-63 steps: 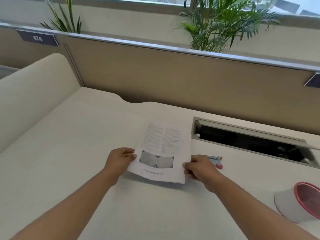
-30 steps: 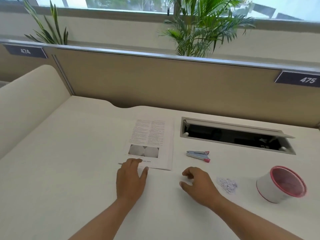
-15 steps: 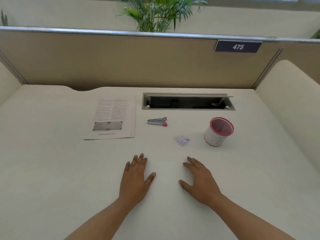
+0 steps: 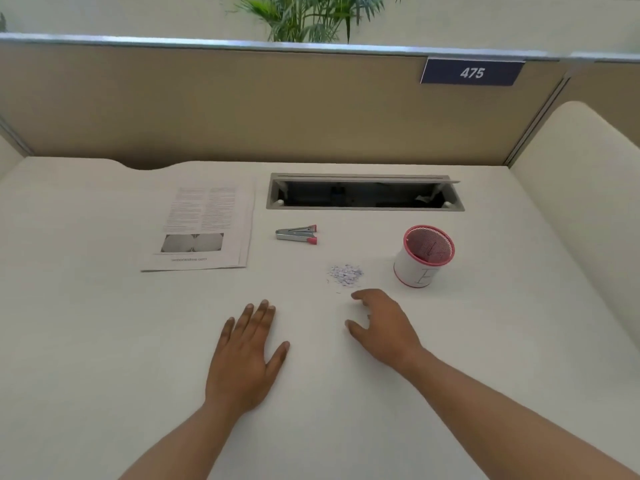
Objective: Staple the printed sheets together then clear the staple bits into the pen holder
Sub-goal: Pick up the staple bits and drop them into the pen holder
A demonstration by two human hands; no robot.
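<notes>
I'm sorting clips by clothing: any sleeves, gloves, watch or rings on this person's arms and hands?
Nothing worn shows. The left hand and right hand are ungloved, with no rings I can make out. The left forearm and right forearm are uncovered down to the frame's edge: no sleeves, watch or wristband.

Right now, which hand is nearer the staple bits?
The right hand, just short of the staple bits; the left hand lies flat, farther away.

Office cubicle (numbered partition (image 4: pixel 471 72))

"475" on partition sign (image 4: pixel 472 72)
</notes>
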